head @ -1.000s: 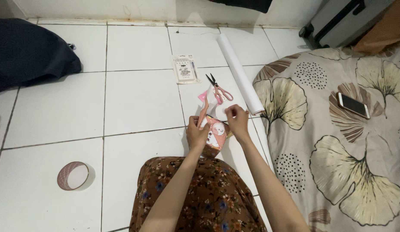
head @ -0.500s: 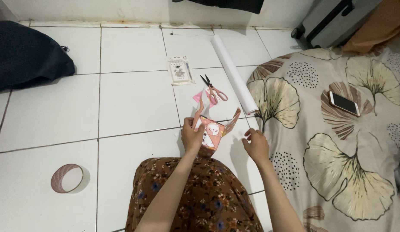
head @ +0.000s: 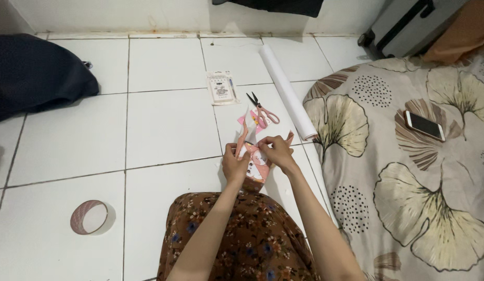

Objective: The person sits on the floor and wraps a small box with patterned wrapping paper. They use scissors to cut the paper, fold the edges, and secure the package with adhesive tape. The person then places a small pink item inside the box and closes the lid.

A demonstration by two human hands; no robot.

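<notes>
A small parcel wrapped in pink patterned paper rests on the white tiled floor just beyond my knees. My left hand grips its left side, next to a paper flap that stands up. My right hand is on the parcel's top right, fingers pinched on the paper there, with another flap tip poking up beside it. Pink-handled scissors lie on the floor just beyond the parcel.
A white paper roll lies along the edge of a leaf-patterned mattress with a phone on it. A flat blister pack, a tape roll, a dark bag and a suitcase are around.
My right hand, away from the parcel near the mattress half a second ago, has come back and pinched the paper on its top right. My left hand has stayed on the parcel.
</notes>
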